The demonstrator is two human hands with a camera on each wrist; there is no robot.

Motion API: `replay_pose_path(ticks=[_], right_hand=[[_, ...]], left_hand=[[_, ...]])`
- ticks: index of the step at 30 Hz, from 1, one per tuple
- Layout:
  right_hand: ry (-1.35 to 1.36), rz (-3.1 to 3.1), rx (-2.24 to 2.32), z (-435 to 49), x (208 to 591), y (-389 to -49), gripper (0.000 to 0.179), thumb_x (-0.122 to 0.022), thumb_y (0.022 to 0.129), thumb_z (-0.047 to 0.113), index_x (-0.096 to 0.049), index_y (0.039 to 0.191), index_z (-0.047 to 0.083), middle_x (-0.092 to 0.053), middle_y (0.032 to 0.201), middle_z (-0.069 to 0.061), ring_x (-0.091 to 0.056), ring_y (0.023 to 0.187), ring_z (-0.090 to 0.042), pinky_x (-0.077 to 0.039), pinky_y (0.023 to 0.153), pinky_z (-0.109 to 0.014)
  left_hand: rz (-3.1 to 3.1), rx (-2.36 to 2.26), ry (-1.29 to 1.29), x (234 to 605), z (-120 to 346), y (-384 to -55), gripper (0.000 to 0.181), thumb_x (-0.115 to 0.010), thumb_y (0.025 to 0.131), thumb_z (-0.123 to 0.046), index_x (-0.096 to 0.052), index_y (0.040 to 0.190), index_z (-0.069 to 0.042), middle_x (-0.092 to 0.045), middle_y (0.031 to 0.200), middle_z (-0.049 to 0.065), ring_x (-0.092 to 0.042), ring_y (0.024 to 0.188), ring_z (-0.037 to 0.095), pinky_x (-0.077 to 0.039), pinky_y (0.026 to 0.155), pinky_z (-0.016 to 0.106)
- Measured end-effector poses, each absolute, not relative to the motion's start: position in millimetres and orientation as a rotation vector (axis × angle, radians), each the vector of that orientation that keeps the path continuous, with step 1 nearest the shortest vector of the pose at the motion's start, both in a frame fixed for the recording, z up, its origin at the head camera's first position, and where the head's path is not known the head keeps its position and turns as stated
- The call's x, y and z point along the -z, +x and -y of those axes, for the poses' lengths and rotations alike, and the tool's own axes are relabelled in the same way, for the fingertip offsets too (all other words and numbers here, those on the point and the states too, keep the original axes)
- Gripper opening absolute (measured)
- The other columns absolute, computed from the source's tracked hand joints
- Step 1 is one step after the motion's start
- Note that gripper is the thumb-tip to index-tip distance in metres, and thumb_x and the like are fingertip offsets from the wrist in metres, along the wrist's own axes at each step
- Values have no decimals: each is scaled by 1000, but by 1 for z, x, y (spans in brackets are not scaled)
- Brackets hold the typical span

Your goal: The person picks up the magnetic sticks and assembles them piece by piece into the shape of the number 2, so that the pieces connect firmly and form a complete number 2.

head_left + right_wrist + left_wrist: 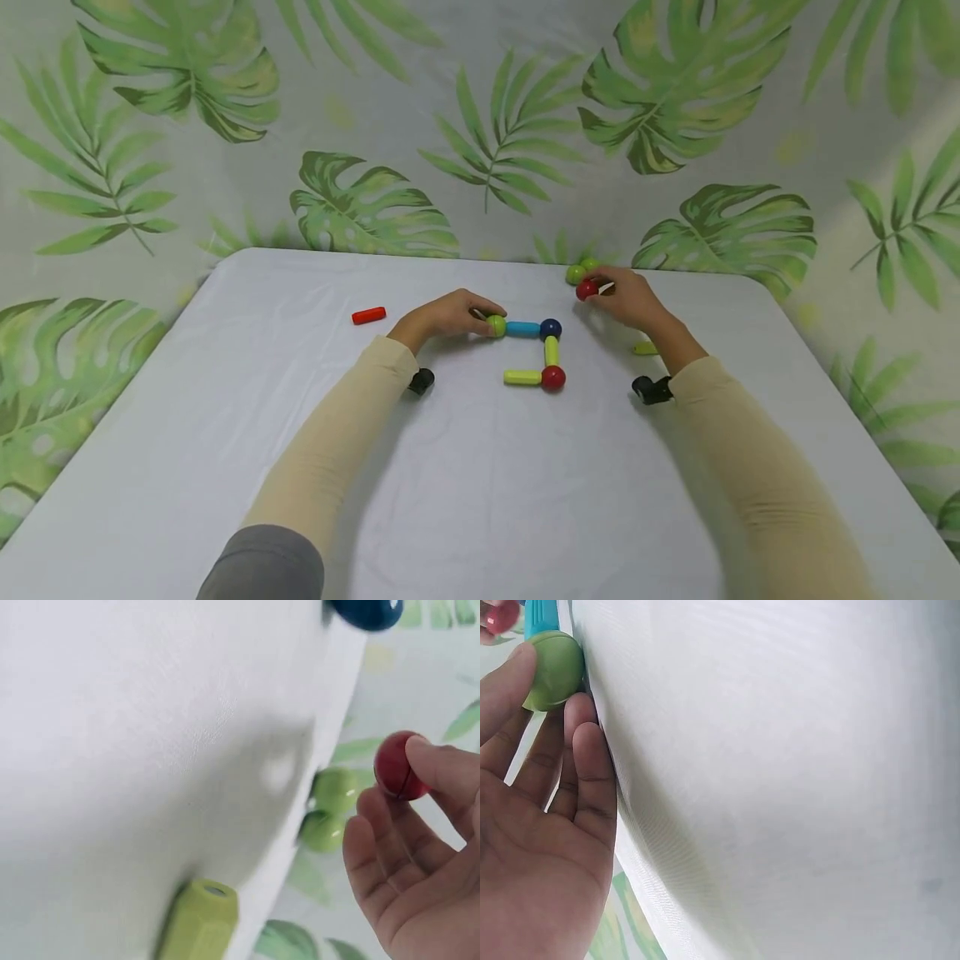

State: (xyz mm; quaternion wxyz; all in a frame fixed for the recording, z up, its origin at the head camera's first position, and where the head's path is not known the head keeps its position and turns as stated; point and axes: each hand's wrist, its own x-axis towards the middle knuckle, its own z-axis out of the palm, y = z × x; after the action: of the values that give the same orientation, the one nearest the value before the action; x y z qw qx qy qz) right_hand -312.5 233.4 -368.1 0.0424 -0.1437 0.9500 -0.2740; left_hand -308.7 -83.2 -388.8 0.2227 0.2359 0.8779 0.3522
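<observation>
My left hand [452,314] pinches a green ball [496,326] between thumb and fingers; in the left wrist view this ball [557,671] adjoins a light-blue rod [541,616]. That rod leads to a dark-blue ball [551,328]. From there a yellow-green rod [552,351] runs down to a red ball [553,379], and another yellow-green rod [522,377] points left from it, its far end free. Up at the right, my right hand [628,298] holds a separate red ball [587,291] in its fingertips, held above the table in the right wrist view.
Two green balls [575,275] lie by the table's back edge, beyond the right hand. A loose yellow-green rod [645,348] is partly behind the right forearm. Left of the left hand lies a red rod [369,316]. A white cloth covers the table [480,483]; leaf-patterned fabric [495,150] hangs behind.
</observation>
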Motion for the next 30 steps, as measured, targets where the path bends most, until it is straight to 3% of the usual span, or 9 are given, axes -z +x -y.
replay_pose_path(ticks=[8, 14, 23, 30], right_hand=[[-784, -2855, 839, -216, 353, -253, 40, -68, 93, 9, -59, 132, 7, -65, 126, -13, -64, 107, -29, -55, 89, -45], [-1004, -2754, 884, -181, 351, -227, 39, -73, 89, 10, -62, 126, 8, -69, 119, -8, -65, 103, -22, -56, 86, -42], [-1139, -2695, 778, -140, 368, -222, 36, -76, 87, 15, -65, 121, 9, -70, 113, -3, -66, 99, -21, -55, 81, -33], [-1139, -2673, 686, -126, 380, -226, 35, -75, 88, 16, -65, 122, 11, -68, 118, -4, -64, 103, -19, -55, 89, -34]], left_hand=[[-2426, -950, 660, 389, 83, -312, 44, -66, 95, -25, -60, 138, -22, -56, 146, 3, -50, 133, 25, -39, 114, 45], [-2424, -977, 646, 390, 85, -311, 43, -67, 94, -25, -62, 137, -22, -57, 145, 3, -51, 133, 25, -39, 114, 45], [-2409, -1009, 659, 390, 84, -311, 44, -67, 94, -22, -61, 137, -19, -59, 142, 5, -54, 130, 25, -41, 113, 44], [-2410, -1012, 668, 392, 85, -311, 43, -66, 94, -19, -62, 136, -17, -62, 138, 5, -55, 127, 24, -42, 111, 42]])
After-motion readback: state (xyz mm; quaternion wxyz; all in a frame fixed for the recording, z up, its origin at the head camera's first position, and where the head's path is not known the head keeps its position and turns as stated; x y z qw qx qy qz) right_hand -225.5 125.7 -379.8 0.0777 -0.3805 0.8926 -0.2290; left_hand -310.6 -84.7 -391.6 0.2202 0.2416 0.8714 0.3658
